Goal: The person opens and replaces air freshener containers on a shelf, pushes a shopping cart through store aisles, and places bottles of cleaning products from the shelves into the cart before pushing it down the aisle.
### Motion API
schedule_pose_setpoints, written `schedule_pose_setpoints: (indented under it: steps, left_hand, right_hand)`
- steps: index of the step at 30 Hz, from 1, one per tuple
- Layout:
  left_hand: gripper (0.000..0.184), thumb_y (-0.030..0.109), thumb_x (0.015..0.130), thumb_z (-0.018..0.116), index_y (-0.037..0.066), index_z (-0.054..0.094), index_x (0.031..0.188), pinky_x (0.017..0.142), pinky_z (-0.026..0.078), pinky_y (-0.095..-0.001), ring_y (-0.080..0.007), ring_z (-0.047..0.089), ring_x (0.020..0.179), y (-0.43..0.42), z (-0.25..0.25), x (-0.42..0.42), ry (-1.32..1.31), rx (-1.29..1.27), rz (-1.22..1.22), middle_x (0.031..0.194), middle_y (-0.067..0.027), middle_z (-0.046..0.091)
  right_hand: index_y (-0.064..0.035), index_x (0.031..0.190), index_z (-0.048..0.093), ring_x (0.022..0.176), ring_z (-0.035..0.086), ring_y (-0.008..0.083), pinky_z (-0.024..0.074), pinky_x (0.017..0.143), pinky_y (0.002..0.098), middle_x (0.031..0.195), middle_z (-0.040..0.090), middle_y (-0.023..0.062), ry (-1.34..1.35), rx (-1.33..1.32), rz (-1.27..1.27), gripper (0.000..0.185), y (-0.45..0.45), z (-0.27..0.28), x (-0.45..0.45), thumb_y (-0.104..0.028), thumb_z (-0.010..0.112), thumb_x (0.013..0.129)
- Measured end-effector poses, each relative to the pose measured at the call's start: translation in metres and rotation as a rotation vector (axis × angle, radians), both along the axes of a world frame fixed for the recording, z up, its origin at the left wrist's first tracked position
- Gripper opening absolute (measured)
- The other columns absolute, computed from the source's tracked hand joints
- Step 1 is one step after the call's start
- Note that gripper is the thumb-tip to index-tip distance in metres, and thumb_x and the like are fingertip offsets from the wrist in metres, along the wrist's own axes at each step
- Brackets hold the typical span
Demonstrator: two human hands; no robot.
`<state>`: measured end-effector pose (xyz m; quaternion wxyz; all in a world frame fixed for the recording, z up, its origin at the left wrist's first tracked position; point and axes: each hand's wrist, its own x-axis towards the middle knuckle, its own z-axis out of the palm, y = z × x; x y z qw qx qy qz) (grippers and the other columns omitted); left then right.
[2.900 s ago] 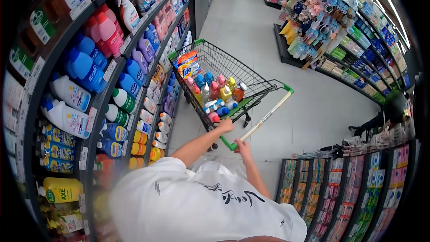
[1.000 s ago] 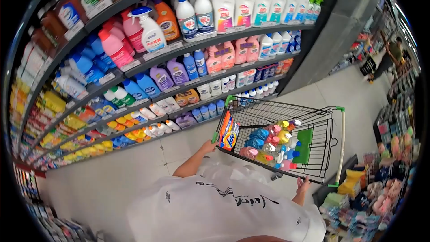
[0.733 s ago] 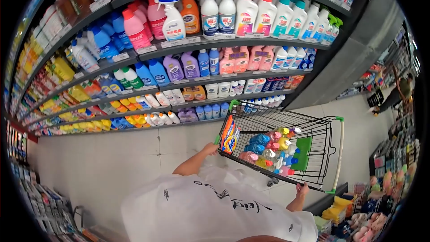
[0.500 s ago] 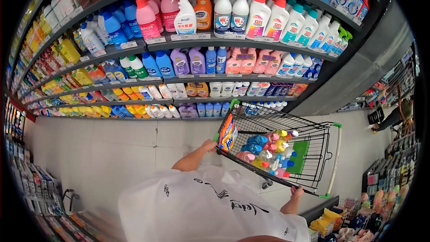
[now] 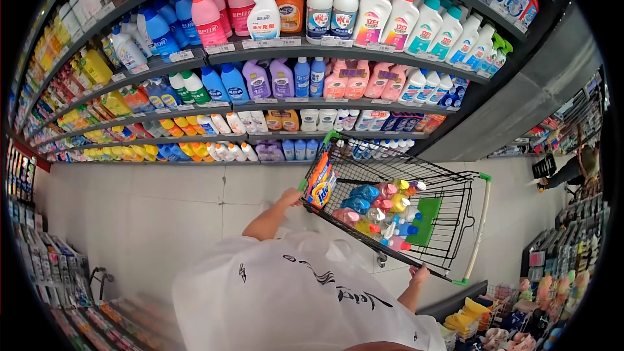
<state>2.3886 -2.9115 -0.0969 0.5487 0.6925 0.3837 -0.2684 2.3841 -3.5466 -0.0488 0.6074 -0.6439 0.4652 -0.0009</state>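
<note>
A black wire shopping cart [image 5: 406,162] with green corners stands before me, slanted. My left hand [image 5: 291,197] is closed around its rim at the near left corner, beside the green trim. Farther right, my right hand [image 5: 419,274] grips the near rim close to the other corner; its fingertips are partly hidden. An orange Tide detergent box [image 5: 321,185] stands upright at the cart's left end. Several bottles lie heaped in the middle, among them a blue bottle [image 5: 355,205] and a pink bottle [image 5: 346,216]. To their right is a green panel [image 5: 426,221] of the cart.
Shelves [image 5: 364,53] of cleaning bottles curve along the far side. A grey slanted pillar [image 5: 494,104] rises at their right end. Tiled floor [image 5: 156,214] spreads to my left. Yellow goods [image 5: 467,317] sit at lower right. Another person [image 5: 572,169] is at far right.
The shelves, cart and both hands have all shifted slightly up and left in view. Each hand keeps its hold on the cart, and its contents look the same.
</note>
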Motion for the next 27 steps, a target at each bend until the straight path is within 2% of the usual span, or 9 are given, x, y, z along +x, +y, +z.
schedule_pose_setpoints:
  steps: [9, 17, 18, 27]
  left_hand:
    - [0.033, 0.036, 0.083, 0.057, 0.005, 0.069, 0.085, 0.059, 0.049, -0.032, -0.0152, 0.067, 0.068, 0.014, 0.007, -0.027, 0.022, -0.046, 0.063, 0.081, -0.0058, 0.072]
    - [0.032, 0.035, 0.083, 0.058, 0.006, 0.068, 0.091, 0.06, 0.048, -0.0359, -0.0154, 0.065, 0.067, 0.035, 0.017, -0.057, 0.059, -0.07, 0.134, 0.081, -0.0057, 0.073]
    - [0.032, 0.035, 0.083, 0.058, 0.006, 0.067, 0.092, 0.06, 0.048, -0.0364, -0.0155, 0.065, 0.067, 0.036, 0.018, -0.063, 0.053, -0.075, 0.147, 0.081, -0.0061, 0.073]
    - [0.034, 0.032, 0.082, 0.059, 0.001, 0.066, 0.095, 0.061, 0.049, -0.0353, -0.0169, 0.067, 0.069, 0.078, 0.029, -0.105, 0.026, -0.072, 0.197, 0.082, -0.0088, 0.073]
  right_hand:
    - [0.0095, 0.112, 0.05, 0.06, 0.067, 0.0248, 0.0534, 0.045, 0.0303, 0.099, 0.061, 0.0201, 0.024, -0.026, 0.128, 0.04, 0.01, 0.005, -0.015, -0.026, 0.043, 0.095]
    - [0.0088, 0.105, 0.051, 0.057, 0.067, 0.0275, 0.0531, 0.045, 0.0313, 0.09, 0.06, 0.0175, 0.024, -0.088, 0.145, 0.038, 0.032, 0.003, -0.016, -0.027, 0.044, 0.095]
    - [0.0105, 0.12, 0.048, 0.059, 0.068, 0.0298, 0.0537, 0.044, 0.033, 0.093, 0.063, 0.0208, 0.025, -0.104, 0.184, 0.048, 0.029, -0.007, -0.016, -0.031, 0.044, 0.096]
    - [0.0095, 0.102, 0.05, 0.058, 0.067, 0.0333, 0.0521, 0.043, 0.0353, 0.088, 0.061, 0.0194, 0.068, -0.086, 0.29, 0.04, 0.064, -0.015, -0.006, -0.029, 0.044, 0.092]
